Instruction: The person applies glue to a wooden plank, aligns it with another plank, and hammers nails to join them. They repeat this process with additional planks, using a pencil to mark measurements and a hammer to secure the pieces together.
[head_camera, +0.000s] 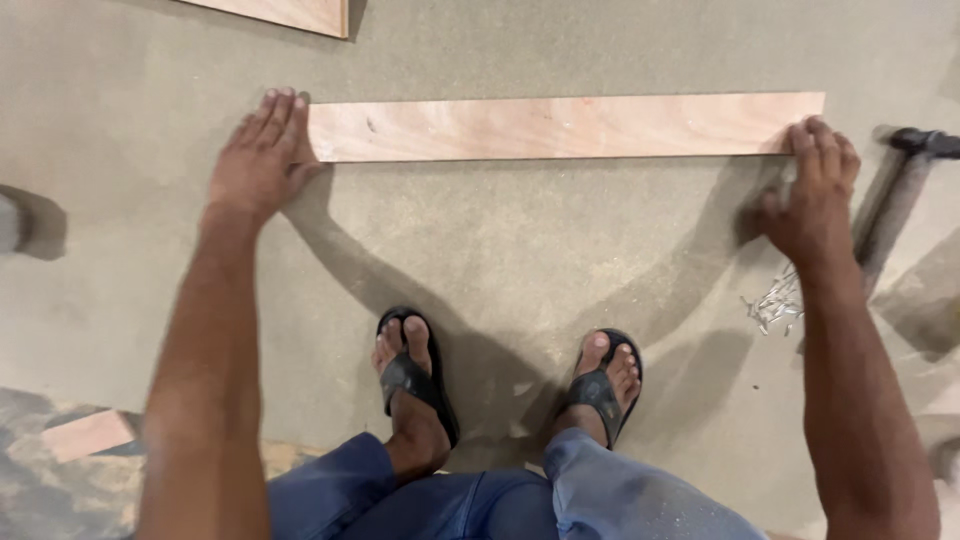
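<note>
Head view, plank: a long, narrow plywood strip (560, 127) lay flat on the dusty brown floor (500, 250), running left to right just ahead of the person's sandalled feet (415, 380).
Head view, left hand: the left hand (258, 160) was spread flat, fingers together and extended, pressed against the strip's left end; it gripped nothing.
Head view, right hand: the right hand (812, 190) was curled over the strip's right end, fingers bent on the near edge, thumb off to the side; a light hold, not a closed fist.
Head view, surroundings: a small heap of nails (775, 300) lay just beside the right wrist, a hammer (905, 190) rested on the floor near that hand, and another board's corner (300, 14) showed at the top edge.
Step in hand: by my reading, the strip was being squared up or steadied at both ends.
Next move calls for: both ends kept level, even pressure, and fingers clear of the edge.
</note>
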